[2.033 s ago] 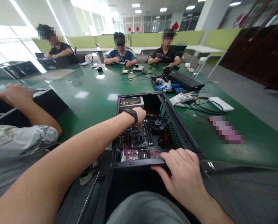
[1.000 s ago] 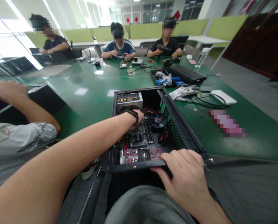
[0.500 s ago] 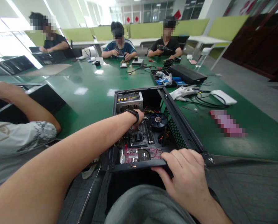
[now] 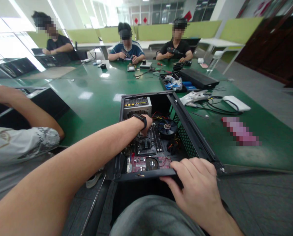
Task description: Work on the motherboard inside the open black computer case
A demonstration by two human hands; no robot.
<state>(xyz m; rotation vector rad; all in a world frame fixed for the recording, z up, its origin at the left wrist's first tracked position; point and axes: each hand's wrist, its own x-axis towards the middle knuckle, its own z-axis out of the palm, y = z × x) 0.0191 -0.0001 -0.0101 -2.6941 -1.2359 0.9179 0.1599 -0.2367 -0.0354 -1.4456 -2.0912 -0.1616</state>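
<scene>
An open black computer case (image 4: 198,137) lies at the table's near edge, partly over my lap. Inside it, my left hand (image 4: 147,123) reaches down by the motherboard (image 4: 146,146), just below the silver power supply (image 4: 138,106); its fingertips are hidden behind the wrist and dark wristband. My right hand (image 4: 194,175) is closed round the case's near rim, fingers on top and thumb underneath. A black cooling fan (image 4: 167,127) sits to the right of my left hand. Nearest me in the case is a red circuit card (image 4: 139,163) with its own small fan.
Right of the case lie white gloves (image 4: 195,97), black cables, a white box (image 4: 237,103) and a blurred pink item (image 4: 241,131). Behind stands an open toolbox (image 4: 172,82). At left, a person's arm (image 4: 35,109) rests by another black case (image 4: 50,105). Several people sit across the green table (image 4: 97,98).
Almost nothing differs. The whole view has shifted very slightly; my left hand stays inside the case and my right hand stays on its rim.
</scene>
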